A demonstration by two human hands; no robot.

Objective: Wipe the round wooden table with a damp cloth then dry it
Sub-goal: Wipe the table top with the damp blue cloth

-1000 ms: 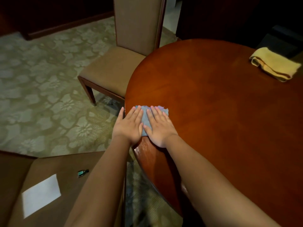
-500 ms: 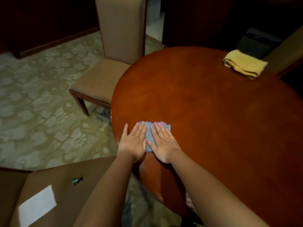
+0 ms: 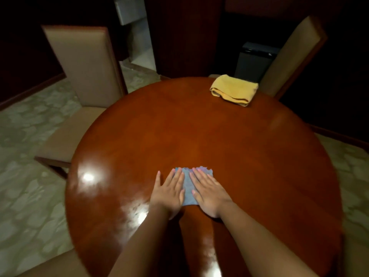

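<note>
The round wooden table (image 3: 239, 146) fills the middle of the head view, glossy with wet streaks at its near left. A small blue cloth (image 3: 188, 185) lies flat on its near part. My left hand (image 3: 168, 191) and my right hand (image 3: 209, 191) press on the cloth side by side, fingers straight, palms down. Most of the cloth is hidden under the hands. A folded yellow towel (image 3: 233, 89) rests at the table's far edge, well away from both hands.
A beige upholstered chair (image 3: 83, 80) stands at the table's left, another chair (image 3: 291, 56) at the far right. A dark bin (image 3: 253, 60) sits behind the towel. Patterned carpet (image 3: 24, 176) surrounds the table. A third seat (image 3: 56, 266) shows at the bottom left.
Both hands have slid the blue cloth from the table's left rim toward its near middle. The view has swung to the right, bringing the whole table and yellow towel into view.
</note>
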